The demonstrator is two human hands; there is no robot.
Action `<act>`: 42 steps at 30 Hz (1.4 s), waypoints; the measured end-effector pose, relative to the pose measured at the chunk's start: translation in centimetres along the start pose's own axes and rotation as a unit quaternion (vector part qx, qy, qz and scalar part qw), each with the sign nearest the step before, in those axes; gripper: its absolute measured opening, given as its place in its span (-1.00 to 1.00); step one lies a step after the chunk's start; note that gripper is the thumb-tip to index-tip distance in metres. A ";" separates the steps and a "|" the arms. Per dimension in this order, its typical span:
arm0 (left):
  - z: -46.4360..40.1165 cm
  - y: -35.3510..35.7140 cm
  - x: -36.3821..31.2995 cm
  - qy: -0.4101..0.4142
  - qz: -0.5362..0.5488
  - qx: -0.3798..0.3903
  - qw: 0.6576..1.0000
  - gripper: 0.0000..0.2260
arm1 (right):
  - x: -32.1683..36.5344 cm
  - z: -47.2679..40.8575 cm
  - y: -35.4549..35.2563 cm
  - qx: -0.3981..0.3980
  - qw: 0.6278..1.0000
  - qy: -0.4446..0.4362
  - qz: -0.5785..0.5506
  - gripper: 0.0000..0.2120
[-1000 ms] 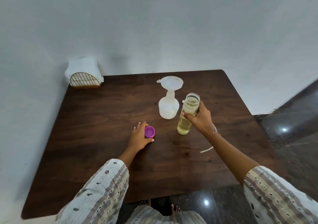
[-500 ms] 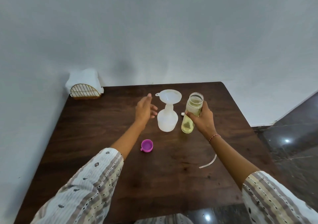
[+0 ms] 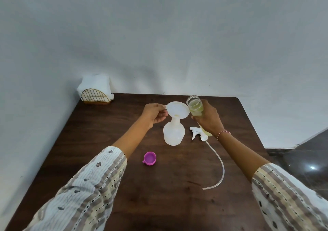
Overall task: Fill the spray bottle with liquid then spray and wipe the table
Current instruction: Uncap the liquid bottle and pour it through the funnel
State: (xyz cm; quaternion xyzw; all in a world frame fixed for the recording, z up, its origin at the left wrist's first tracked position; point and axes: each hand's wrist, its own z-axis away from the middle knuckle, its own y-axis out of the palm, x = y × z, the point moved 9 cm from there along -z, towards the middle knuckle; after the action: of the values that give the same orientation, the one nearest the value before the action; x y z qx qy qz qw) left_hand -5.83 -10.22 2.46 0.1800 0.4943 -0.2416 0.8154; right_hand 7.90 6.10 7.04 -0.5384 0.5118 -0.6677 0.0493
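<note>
— Where's the liquid?
— My right hand point(image 3: 207, 120) grips the clear jar of yellowish liquid point(image 3: 194, 106), tilted at the white plastic funnel point(image 3: 177, 110); my palm hides its base.
— And the left hand point(image 3: 154, 114)?
— Pinching the funnel's tab above the translucent spray bottle point(image 3: 174, 133); fingertips hard to see.

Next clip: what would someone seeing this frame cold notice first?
Mid-table, the right hand tilts a clear bottle of yellowish liquid over a white funnel seated in the translucent spray bottle, while the left hand pinches the funnel's tab. A purple cap lies nearer the person, and the detached sprayer head with its long tube lies to the right.
</note>
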 end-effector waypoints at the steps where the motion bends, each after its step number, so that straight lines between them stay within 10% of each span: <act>1: 0.1 -0.1 -0.1 0.000 0.006 -0.003 1.000 -0.87 | 0.0 -0.3 0.1 0.008 1.000 -0.006 0.014 -0.51; 42: 1.0 0.3 0.0 -0.025 0.059 -0.039 0.997 -0.93 | 2.4 -1.6 -0.6 0.064 0.937 -0.117 0.324 -0.50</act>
State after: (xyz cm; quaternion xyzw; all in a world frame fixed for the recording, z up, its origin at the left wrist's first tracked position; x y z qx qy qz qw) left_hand -4.91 -10.53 2.90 0.1708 0.4710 -0.1776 0.8470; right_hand 5.96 5.93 9.21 -0.4131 0.6053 -0.5794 0.3566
